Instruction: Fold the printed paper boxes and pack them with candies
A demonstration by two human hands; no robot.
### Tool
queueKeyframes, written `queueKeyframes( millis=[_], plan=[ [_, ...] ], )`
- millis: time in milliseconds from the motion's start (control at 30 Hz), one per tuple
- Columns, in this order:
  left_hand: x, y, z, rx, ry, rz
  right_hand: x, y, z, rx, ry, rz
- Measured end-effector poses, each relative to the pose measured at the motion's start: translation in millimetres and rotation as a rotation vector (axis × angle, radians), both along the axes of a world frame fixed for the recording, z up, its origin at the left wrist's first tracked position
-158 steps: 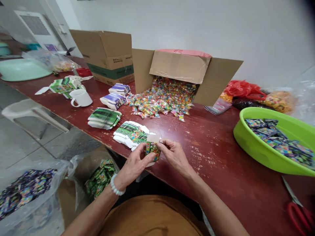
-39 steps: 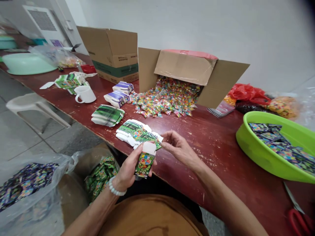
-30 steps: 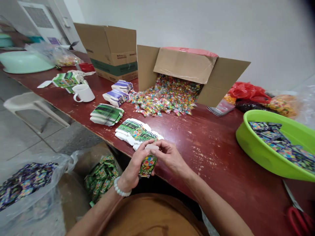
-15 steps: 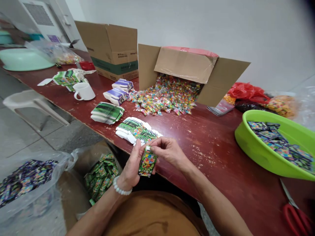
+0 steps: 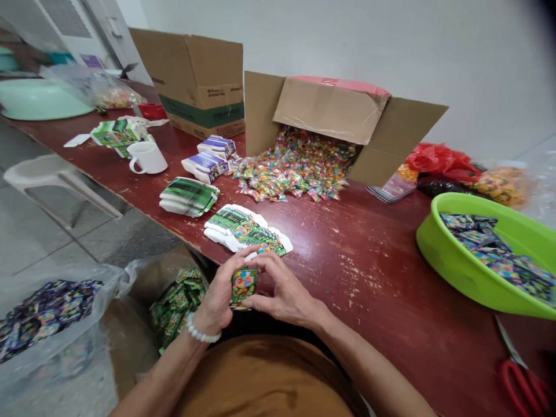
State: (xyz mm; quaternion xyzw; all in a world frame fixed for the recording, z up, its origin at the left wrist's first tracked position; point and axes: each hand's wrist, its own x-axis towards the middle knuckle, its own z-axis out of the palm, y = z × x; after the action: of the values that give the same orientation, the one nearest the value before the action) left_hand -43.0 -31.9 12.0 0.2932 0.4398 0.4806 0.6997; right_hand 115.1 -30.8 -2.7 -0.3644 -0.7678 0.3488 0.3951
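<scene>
My left hand (image 5: 217, 298) and my right hand (image 5: 284, 292) both grip a small green printed carton (image 5: 243, 285) at the near edge of the dark red table (image 5: 373, 278). Its top flap is closed. The fingers of both hands are curled round it. Just beyond my hands lies a fanned stack of flat green cartons (image 5: 245, 230). A tipped cardboard box (image 5: 343, 124) spills small colourful candies (image 5: 291, 174) onto the table behind that.
Another flat carton stack (image 5: 189, 197), purple cartons (image 5: 211, 162) and a white mug (image 5: 145, 157) lie left. A lime basin (image 5: 473, 266) of dark packets sits right, red scissors (image 5: 527, 382) near it. A floor box of green cartons (image 5: 176, 301) and a plastic bag (image 5: 43, 315) are below left.
The white flap that stood open on the carton has been pushed down. Both hands have lowered the closed carton a little toward me and to the left.
</scene>
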Motion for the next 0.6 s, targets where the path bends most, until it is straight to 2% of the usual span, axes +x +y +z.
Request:
queueKeyframes(
  millis=[33, 100, 167, 200, 300, 367, 467, 533, 600],
  plan=[
    [-13, -3, -3.7, 0.049, 0.137, 0.014, 3, 6, -3.8, -0.011, -0.021, -0.034],
    [-48, -9, -12.8, 0.116, 0.467, 0.045, 15, 23, -12.6, -0.052, -0.099, -0.221],
    [-85, -14, -23.0, 0.127, 0.919, 0.117, 29, 42, -22.0, -0.048, -0.263, -0.443],
    [-102, -15, -27.9, 0.121, 1.114, 0.153, 36, 50, -26.5, -0.043, -0.362, -0.508],
    [-123, -15, -37.7, 0.237, 1.381, 0.186, 47, 63, -38.7, -0.034, -0.613, -0.601],
    [-110, -10, -38.3, 0.413, 1.464, 0.180, 46, 62, -45.7, -0.030, -0.685, -0.634],
    [-68, 1, -32.5, 0.704, 1.499, 0.119, 42, 57, -53.9, -0.011, -0.638, -0.685],
    [-37, 10, -28.6, 0.825, 1.493, 0.044, 39, 56, -56.8, -0.024, -0.559, -0.719],
    [-14, 18, -26.8, 0.873, 1.522, 0.001, 39, 56, -56.8, -0.081, -0.467, -0.744]
  ],
)
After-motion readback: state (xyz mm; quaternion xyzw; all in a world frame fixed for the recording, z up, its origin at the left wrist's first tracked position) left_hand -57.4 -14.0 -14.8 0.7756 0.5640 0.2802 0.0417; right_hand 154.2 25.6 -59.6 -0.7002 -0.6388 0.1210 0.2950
